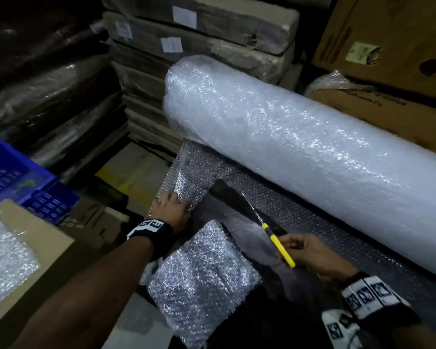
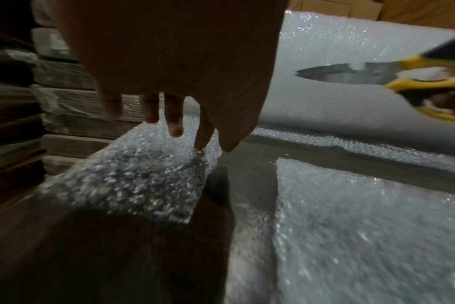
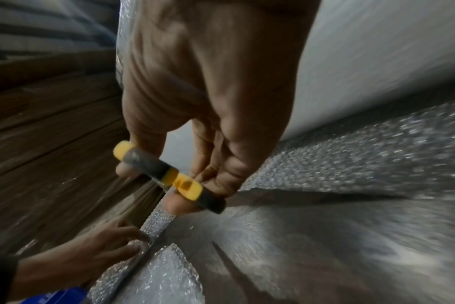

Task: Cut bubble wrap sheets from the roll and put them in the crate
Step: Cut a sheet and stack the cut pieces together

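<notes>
My left hand (image 1: 170,206) sits at the centre of the head view, fingers laid on a narrow strip of bubble wrap (image 1: 186,177) that hangs from the left end of the roll (image 1: 300,152). My right hand (image 1: 312,255), lower right, grips the yellow-handled scissors (image 1: 269,233), blades pointing up toward the cut edge under the roll. One cut sheet (image 1: 202,278) lies at bottom centre and another (image 1: 5,253) rests on cardboard at the left edge. The blue crate (image 1: 18,177) stands at mid left; I cannot tell whether any sheets lie in it. I judge the cutting well begun, the loading still to do.

The left wrist view shows what the head view hides: my left fingers (image 2: 175,121) are straight and spread, only the tips touching the strip (image 2: 133,179), thumb not pinching. The scissors (image 2: 377,76) hover at upper right, blades nearly closed, clear of the wrap.

The right wrist view alone shows the grip: my right fingers (image 3: 179,202) are threaded through the handle loops (image 3: 169,174). The blades are hidden here. The left hand (image 3: 91,253) shows at lower left.
</notes>
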A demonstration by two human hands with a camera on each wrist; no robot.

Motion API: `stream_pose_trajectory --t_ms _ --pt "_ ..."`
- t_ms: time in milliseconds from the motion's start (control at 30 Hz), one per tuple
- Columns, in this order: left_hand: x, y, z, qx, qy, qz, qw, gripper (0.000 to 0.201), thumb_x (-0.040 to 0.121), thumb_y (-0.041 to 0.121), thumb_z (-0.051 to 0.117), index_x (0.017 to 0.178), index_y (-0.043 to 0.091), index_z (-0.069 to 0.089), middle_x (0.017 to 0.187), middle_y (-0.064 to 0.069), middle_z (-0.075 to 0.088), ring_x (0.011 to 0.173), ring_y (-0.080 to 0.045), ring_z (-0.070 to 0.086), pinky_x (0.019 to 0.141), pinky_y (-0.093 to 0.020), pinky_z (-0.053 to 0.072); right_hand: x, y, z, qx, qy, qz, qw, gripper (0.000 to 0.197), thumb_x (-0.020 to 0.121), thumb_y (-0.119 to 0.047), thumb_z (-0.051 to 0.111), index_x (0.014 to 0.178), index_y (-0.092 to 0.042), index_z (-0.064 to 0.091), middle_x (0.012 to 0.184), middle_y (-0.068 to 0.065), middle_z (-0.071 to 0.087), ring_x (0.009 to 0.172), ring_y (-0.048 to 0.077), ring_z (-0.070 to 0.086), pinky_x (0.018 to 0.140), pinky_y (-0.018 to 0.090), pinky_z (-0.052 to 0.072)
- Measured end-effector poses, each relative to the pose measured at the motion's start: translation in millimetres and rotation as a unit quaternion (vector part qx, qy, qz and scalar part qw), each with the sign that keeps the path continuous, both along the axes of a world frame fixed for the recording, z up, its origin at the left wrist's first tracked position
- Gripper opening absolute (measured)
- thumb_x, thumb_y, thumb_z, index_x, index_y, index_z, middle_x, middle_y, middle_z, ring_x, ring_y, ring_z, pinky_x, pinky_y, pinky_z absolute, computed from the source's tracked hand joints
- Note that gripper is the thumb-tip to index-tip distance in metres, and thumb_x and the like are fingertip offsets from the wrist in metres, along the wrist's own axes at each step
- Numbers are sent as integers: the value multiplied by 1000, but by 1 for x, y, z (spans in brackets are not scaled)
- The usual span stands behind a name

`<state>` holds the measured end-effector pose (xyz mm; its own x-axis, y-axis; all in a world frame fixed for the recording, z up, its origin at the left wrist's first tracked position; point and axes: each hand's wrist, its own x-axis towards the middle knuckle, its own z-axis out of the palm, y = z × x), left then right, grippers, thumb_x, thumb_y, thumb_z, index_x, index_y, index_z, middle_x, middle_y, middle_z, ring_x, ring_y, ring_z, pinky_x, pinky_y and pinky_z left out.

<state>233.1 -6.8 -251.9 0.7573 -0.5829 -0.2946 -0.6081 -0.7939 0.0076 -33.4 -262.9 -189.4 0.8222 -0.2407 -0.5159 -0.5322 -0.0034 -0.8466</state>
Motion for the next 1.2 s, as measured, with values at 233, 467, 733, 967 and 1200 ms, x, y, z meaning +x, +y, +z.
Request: stream_pose_trajectory --t_ms 233,467,733,967,1200 --pt "26 -39 -9 -17 -15 -107 994 50 100 47 46 128 7 56 137 -11 47 126 -31 45 104 -45 38 96 0 -17 65 35 -66 995 20 85 -14 70 86 6 70 69 18 66 47 15 60 45 24 51" --pt "32 -57 -12 -35 -36 -99 994 47 98 43 49 136 15 44 137 -12 45 123 -33 47 100 -45 39 126 -24 -35 93 101 7 990 108 44 -79 83 100 12 70 84 23 69 64 25 62 57 30 53" --pt "35 -62 -19 -22 -64 -72 995 25 102 28 47 123 15 51 124 -9 55 110 -33 55 92 -47 41 144 -34 -39 84 119 61 987 109 41 -83 80 99 9 70 82 21 67 66 25 61 58 31 52" --pt "38 -64 -15 -39 -58 -22 997 26 101 24 42 124 16 49 130 -7 54 116 -30 52 94 -46 39 147 -41 -45 82 142 79 983 113 38 -83 81 100 10 69 83 21 66 67 27 61 61 34 52" --pt "42 -60 -19 -94 -47 22 994 22 101 26 41 118 18 52 123 -6 56 113 -28 52 92 -44 38 170 -40 -50 89 148 90 981 111 33 -81 84 99 6 68 81 19 66 64 23 62 59 31 52"
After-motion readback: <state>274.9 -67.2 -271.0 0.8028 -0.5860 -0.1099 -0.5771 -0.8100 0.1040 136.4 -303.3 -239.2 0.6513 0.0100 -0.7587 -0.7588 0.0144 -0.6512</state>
